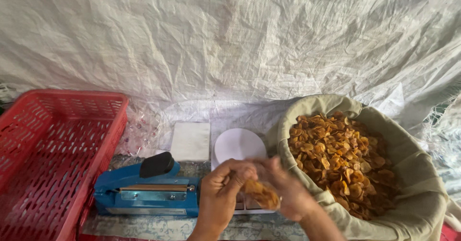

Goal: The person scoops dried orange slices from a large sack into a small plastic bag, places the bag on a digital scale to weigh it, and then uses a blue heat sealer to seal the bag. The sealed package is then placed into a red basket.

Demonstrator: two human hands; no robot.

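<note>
Left hand (222,193) and right hand (283,188) on chip bag (260,193), sealer (146,189) beside

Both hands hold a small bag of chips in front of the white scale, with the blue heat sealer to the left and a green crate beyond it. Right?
Not quite: in the head view the crate is red, not green. The rest stands: left hand and right hand hold the bag of chips before the white scale, blue heat sealer left.

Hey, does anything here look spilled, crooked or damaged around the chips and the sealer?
Nothing stands out. The chips sit inside the cloth-lined basket, none visibly spilled. The blue sealer lies flat beside the red crate. Both hands, left and right, hold a small bag of chips.
</note>
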